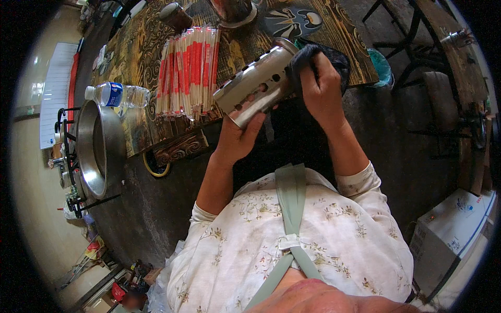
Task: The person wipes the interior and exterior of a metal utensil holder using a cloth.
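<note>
Tilted above the table's near edge is a perforated stainless-steel cylinder (pixel 258 80), probably a chopstick holder. My left hand (pixel 239 135) holds its lower end from below, fingers partly hidden behind the metal. In my right hand (pixel 321 84) is a dark cloth (pixel 303 60), pressed against the side of the cylinder near its flanged end. Several chopsticks in clear wrappers with red paper bands (pixel 188 74) lie in a pile on the wooden table (pixel 235 51), left of the cylinder. A clear plastic water bottle (pixel 119 95) lies on its side at the table's left.
A large metal basin (pixel 94 148) stands on a black rack left of the table. Farther back on the table are a metal vessel (pixel 233 11), a dark cup (pixel 175 16) and a painted mask design (pixel 291 21). A lined bin (pixel 380 68) stands beyond the right edge.
</note>
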The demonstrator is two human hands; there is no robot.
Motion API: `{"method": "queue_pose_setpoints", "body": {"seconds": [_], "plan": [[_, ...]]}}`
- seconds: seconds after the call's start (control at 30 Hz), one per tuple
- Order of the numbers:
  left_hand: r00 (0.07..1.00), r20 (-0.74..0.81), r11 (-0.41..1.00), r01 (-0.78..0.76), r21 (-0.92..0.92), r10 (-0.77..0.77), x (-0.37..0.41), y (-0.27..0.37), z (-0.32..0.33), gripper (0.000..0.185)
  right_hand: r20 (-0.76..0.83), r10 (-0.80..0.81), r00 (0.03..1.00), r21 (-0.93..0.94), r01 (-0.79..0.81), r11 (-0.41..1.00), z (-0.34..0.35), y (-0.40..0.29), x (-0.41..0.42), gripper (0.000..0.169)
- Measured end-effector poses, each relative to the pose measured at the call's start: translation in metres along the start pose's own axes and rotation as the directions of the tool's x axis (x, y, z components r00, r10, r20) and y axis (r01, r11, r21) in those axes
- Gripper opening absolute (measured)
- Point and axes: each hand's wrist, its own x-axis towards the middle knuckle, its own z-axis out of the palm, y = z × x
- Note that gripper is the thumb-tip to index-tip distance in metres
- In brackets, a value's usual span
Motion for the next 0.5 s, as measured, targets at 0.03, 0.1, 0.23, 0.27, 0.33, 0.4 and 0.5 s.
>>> {"method": "queue_pose_setpoints", "body": {"seconds": [0.03, 0.1, 0.23, 0.27, 0.33, 0.4, 0.5], "plan": [[0.999, 0.021, 0.999, -0.036, 0.016, 0.035, 0.0, -0.004, 0.002, 0.028, 0.003, 0.005, 1.0, 0.006, -0.005, 1.0, 0.001, 0.001, 0.003, 0.009], [0.998, 0.01, 0.996, 0.067, -0.058, -0.067, -0.006, -0.01, 0.006, 0.035, 0.011, 0.018, 1.0, 0.019, -0.018, 1.0, 0.003, 0.003, 0.008, 0.008], [0.97, -0.062, 0.953, 0.218, -0.208, -0.236, -0.007, -0.018, 0.005, 0.048, -0.104, -0.101, 0.99, -0.055, 0.095, 0.994, 0.02, 0.019, -0.014, 0.016], [0.95, -0.106, 0.937, 0.266, -0.226, -0.295, -0.01, -0.027, 0.001, 0.051, -0.132, -0.157, 0.979, -0.059, 0.15, 0.987, 0.022, 0.026, -0.021, 0.02], [0.873, -0.229, 0.892, 0.371, -0.258, -0.43, -0.014, -0.039, -0.008, 0.061, -0.123, -0.249, 0.961, -0.024, 0.248, 0.968, 0.025, 0.043, -0.035, 0.034], [0.675, -0.153, 0.505, 0.363, -0.783, -0.722, 0.007, -0.025, -0.009, 0.068, -0.119, -0.252, 0.96, -0.127, 0.237, 0.963, 0.03, 0.068, -0.059, 0.035], [0.679, -0.257, 0.616, 0.358, -0.702, -0.688, 0.015, 0.0, -0.011, 0.064, -0.087, -0.178, 0.98, -0.134, 0.166, 0.977, 0.029, 0.065, -0.07, 0.033]]}}
